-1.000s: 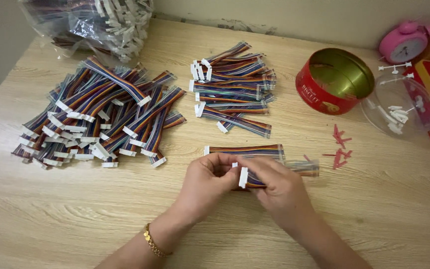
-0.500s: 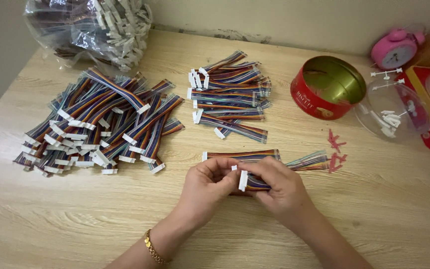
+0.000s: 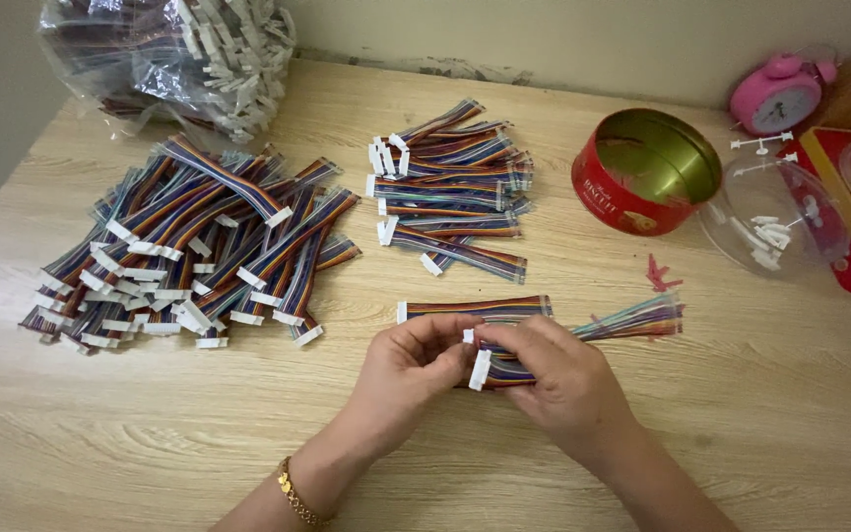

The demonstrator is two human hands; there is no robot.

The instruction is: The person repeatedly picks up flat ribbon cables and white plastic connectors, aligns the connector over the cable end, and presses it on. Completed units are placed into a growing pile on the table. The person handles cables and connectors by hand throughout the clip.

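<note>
Rainbow ribbon cable (image 3: 504,369) in both hands' closed grip, left hand (image 3: 411,366), right hand (image 3: 554,379) (red tin (image 3: 632,202) empty).

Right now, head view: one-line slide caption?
Both hands, left hand and right hand, pinch a rainbow ribbon cable over a wooden table beside cable piles.

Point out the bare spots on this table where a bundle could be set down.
Bare wood runs along the near edge of the table, left of the left hand and below the big cable pile. Another patch lies right of the right hand, below the clear lid. A narrow strip separates the big pile from the smaller stack. The far left corner, around the plastic bag, is crowded.
</note>
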